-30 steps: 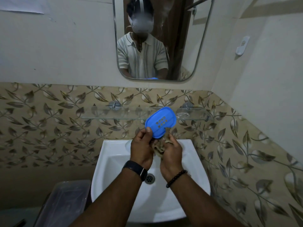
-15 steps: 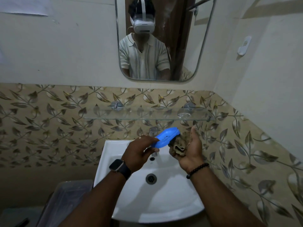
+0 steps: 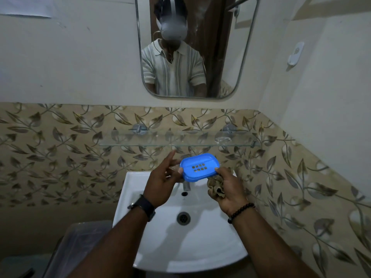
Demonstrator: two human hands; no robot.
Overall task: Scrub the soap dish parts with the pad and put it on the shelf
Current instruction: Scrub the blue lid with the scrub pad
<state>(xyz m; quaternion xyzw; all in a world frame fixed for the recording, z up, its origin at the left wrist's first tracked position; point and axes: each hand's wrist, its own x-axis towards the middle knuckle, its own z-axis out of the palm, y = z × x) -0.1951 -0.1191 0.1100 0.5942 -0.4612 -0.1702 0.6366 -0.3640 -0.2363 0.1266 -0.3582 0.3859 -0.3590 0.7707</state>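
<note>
A blue perforated soap dish part (image 3: 199, 167) is held level above the back of the white sink (image 3: 190, 251), holes facing me. My left hand (image 3: 160, 187) grips its left end, index finger sticking up. My right hand (image 3: 232, 189) presses its thumb on the dish's right end and keeps a crumpled brown scrub pad (image 3: 215, 187) bunched in the palm. The glass shelf (image 3: 140, 141) runs along the wall just above the dish, with nothing blue on it.
A metal tap (image 3: 186, 186) and the drain (image 3: 183, 218) lie below the hands. A mirror (image 3: 220, 57) hangs above the shelf. A clear plastic bin (image 3: 80, 247) stands at lower left. The right wall is close, with a white hook (image 3: 295, 55).
The dish went from upright to edge-on to flat with its holes facing me. My right hand came off its underside and now pinches its right end, pad still in the palm.
</note>
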